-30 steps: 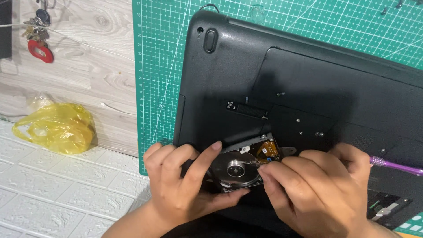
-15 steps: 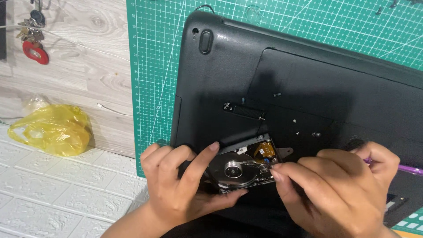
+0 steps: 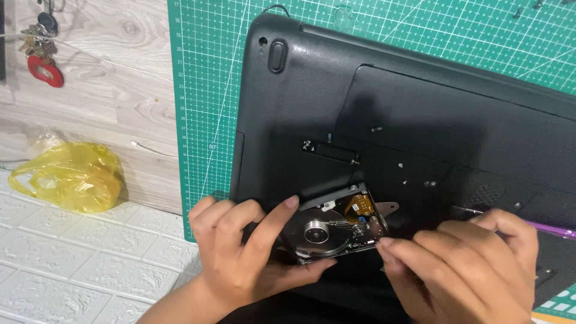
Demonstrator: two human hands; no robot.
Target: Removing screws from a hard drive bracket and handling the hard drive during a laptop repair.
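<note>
the opened hard drive (image 3: 333, 231), at six o'clock on the black laptop base (image 3: 420, 138), is clamped by the left hand (image 3: 240, 258); its right edge is pinched by the right hand (image 3: 462, 264). judged rigid but fragile: edges gripped, platter avoided.

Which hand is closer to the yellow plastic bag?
Left. The left hand holds the open hard drive, a short way right of the yellow bag. The right hand is farther right, beyond the drive.

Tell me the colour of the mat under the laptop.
Green with a white grid, the mat shows best in the head view.
</note>
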